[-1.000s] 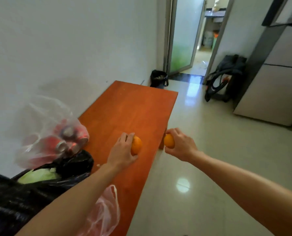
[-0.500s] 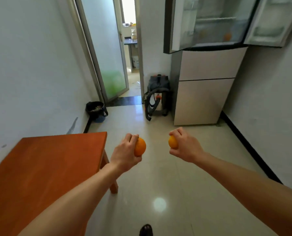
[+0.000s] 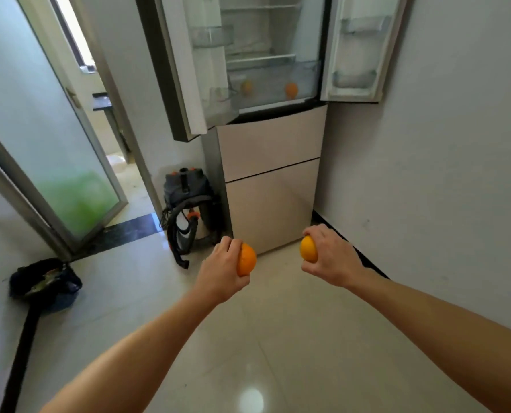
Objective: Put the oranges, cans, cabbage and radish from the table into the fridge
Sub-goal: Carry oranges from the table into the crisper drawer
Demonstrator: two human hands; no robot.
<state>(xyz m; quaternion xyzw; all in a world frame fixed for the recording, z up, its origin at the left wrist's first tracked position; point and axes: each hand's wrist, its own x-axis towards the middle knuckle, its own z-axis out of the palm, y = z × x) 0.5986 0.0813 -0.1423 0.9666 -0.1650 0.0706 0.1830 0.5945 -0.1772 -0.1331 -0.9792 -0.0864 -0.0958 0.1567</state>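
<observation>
One orange (image 3: 247,259) is gripped in the curled fingers (image 3: 229,246) of the left hand (image 3: 221,272) and a second orange (image 3: 307,249) in the right hand (image 3: 333,260), both well short of the open fridge (image 3: 272,144), so each should be lifted and set gently on the lower shelf (image 3: 267,98) beside two stored oranges (image 3: 291,90).

I can read no words, numbers, brands or signs. The left orange (image 3: 246,259) in my left grip (image 3: 221,272) and the right orange (image 3: 308,249) in my right grip (image 3: 331,259) have plain skin. The fridge (image 3: 273,174) beyond both grips has plain fronts. Any marking on the vacuum cleaner (image 3: 185,189), beyond my left grip, is too blurred to read.
</observation>
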